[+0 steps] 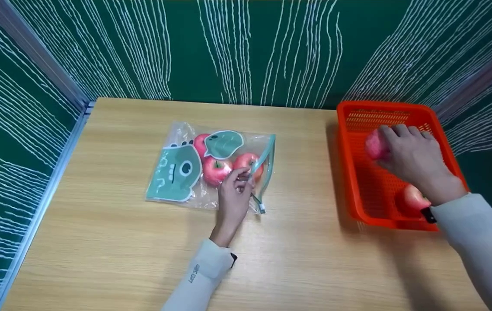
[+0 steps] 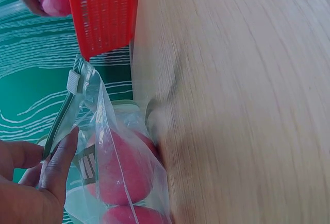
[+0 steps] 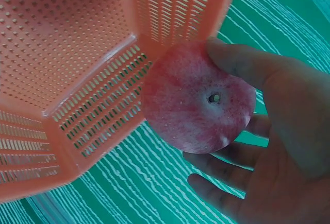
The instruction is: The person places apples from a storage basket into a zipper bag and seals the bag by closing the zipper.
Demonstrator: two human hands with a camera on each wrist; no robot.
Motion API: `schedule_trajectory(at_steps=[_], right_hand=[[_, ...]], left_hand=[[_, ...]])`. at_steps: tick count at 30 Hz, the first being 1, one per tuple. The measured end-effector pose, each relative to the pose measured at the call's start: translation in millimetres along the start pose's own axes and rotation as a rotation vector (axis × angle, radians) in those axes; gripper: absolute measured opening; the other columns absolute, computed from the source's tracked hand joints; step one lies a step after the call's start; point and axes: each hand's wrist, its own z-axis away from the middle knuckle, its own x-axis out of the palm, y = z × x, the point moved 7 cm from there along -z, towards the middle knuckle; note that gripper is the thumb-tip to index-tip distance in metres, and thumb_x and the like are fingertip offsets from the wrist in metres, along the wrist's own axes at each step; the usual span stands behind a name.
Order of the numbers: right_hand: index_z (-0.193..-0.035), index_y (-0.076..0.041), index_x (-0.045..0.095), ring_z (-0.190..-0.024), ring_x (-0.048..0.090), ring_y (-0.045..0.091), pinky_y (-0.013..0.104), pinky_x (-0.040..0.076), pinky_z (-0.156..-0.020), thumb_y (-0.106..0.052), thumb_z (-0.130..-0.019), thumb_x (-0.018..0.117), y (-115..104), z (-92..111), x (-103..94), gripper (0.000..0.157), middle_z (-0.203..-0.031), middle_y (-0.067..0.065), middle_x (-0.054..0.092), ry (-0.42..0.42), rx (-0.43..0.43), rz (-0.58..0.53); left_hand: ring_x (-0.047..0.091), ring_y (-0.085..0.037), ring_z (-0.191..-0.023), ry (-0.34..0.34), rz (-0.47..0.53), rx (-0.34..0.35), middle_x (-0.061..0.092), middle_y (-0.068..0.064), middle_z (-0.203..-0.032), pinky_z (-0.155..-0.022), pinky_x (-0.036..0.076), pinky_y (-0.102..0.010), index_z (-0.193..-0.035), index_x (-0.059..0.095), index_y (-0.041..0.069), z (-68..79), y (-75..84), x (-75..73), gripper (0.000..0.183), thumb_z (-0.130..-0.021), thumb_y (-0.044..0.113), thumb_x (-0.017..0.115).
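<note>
My right hand [image 1: 414, 155] grips an apple [image 3: 196, 98] over the orange-red plastic basket [image 1: 349, 190], thumb on one side and fingers on the other. Another apple [image 1: 415, 198] lies inside that basket, near its front right corner. At the table's middle lies a clear zip bag [image 1: 205, 198] with a green dinosaur print. Several red apples [image 1: 216, 170] are in the bag. The left hand [image 1: 235, 194] pinches the green zip edge [image 2: 64, 113] at the bag's right end between thumb and fingers. A white slider [image 2: 73, 82] shows on that edge.
The light wooden table [image 1: 99, 250] carries the bag and basket. Green walls with white streaky lines [image 1: 272, 52] stand behind and at both sides. The basket's perforated walls rise around its contents.
</note>
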Motion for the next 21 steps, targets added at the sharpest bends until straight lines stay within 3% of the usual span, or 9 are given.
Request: schedule_trajectory(at_steps=[21], right_hand=[[-0.154,-0.007,0.048,-0.117,0.055,0.051,0.075,0.052,-0.097,-0.011,-0.067,0.098,-39,-7,-10.7,0.101,-0.143,0.028,0.057,0.089,-0.06,-0.024]], left_hand=[[0.073,-0.021,-0.089,0.007,-0.066,0.01,0.071,-0.013,-0.11,-0.075,0.064,-0.027,-0.128,0.069,0.001,-1.3,0.1,-1.8,0.035,-0.095,-0.01,0.069]])
